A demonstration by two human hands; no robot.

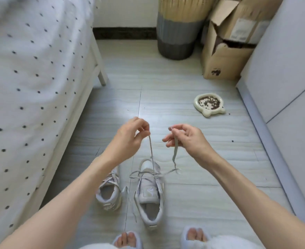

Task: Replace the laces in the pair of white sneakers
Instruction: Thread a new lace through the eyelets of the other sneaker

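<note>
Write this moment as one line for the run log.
left hand: pinches lace end | right hand: pinches other end | right sneaker: lace at toe eyelets | left sneaker: laced

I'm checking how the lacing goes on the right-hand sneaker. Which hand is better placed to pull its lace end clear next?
Probably the left hand: its lace runs taut to the sneaker below. The right hand pinches a slack end.

Dark print on the cardboard box is perhaps lettering, but nothing can be read.
</note>
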